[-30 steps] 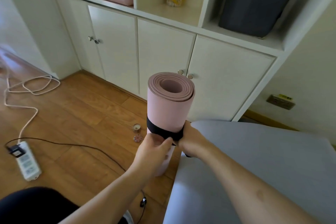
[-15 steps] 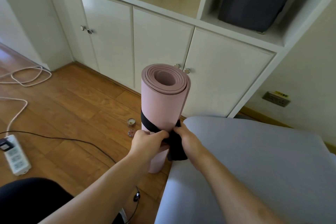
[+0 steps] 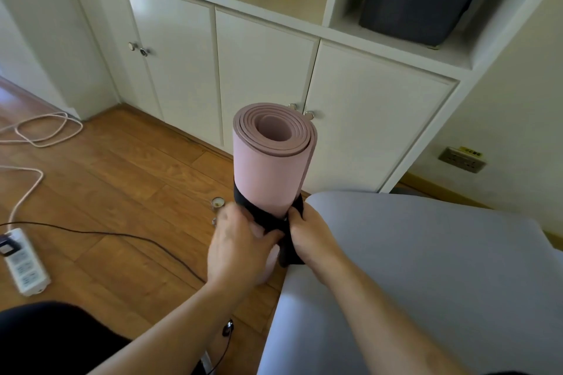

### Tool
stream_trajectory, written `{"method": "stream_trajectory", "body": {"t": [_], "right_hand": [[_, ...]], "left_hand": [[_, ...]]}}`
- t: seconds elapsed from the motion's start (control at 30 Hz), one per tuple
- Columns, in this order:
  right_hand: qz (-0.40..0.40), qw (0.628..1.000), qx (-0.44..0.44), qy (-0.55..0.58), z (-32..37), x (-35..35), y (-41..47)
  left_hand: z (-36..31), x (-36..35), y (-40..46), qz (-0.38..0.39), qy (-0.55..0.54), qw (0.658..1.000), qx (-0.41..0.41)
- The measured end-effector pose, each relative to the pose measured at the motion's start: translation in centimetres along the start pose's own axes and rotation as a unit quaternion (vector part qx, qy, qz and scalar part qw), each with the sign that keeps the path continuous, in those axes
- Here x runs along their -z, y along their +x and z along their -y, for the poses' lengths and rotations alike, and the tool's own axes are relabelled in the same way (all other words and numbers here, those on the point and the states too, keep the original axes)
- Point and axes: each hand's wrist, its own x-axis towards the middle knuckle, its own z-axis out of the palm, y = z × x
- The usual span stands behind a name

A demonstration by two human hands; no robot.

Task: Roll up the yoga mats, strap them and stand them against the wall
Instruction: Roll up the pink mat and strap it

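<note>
Left hand: the left hand was blurred, its fingers curled onto the black strap at the front of the roll, thumb side against the strap.
Right hand: the right hand pinched the strap's loose end at the roll's right side; the tail hung down below the fingers.
Mat position: the pink yoga mat was rolled and stood on end on the wooden floor, between both hands, just in front of the white cabinet.
Long axis: near upright, with a slight lean; the open spiral end faced up toward the camera, the lower end was mostly hidden behind the hands.
Strap: wrapped around the lower part of the roll, slanting down from left to right.
Right edge: a grey mat lay just beside the roll, its rounded corner touching or nearly touching the right hand.
Left room: open floor lay to the left, crossed by a black cable and a white cord, with a power strip well apart.
Near objects: a small round tin sat on the floor just beside the left hand.
Wall: a bare wall with a socket stood right of the cabinet.
</note>
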Motion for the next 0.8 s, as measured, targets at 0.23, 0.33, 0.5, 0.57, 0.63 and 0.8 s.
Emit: {"method": "stream_trajectory", "body": {"t": [0.23, 0.33, 0.5, 0.57, 0.63, 0.8], "right_hand": [[0.040, 0.999, -0.021, -0.008, 0.2, 0.7, 0.0], [0.067, 0.997, -0.029, -0.023, -0.1, 1.5, 0.3], [0.058, 0.994, -0.045, -0.079, -1.6, 4.3, 0.7], [0.004, 0.993, -0.057, -0.099, -2.3, 5.7, 0.9], [-0.034, 0.988, -0.068, -0.132, -3.0, 6.5, 0.8], [-0.049, 0.981, -0.090, -0.164, -3.8, 6.9, -0.8]], "left_hand": [[1.2, 1.9, 5.3, 0.126, -0.146, 0.975, -0.111], [1.4, 1.3, 5.8, 0.107, -0.140, 0.979, -0.106], [1.5, 1.1, 6.2, 0.070, -0.170, 0.980, -0.082], [1.7, 1.0, 6.2, 0.060, -0.174, 0.980, -0.078], [1.5, 0.6, 5.9, 0.045, -0.170, 0.981, -0.079], [1.0, -0.3, 5.2, 0.016, -0.177, 0.981, -0.080]]}}
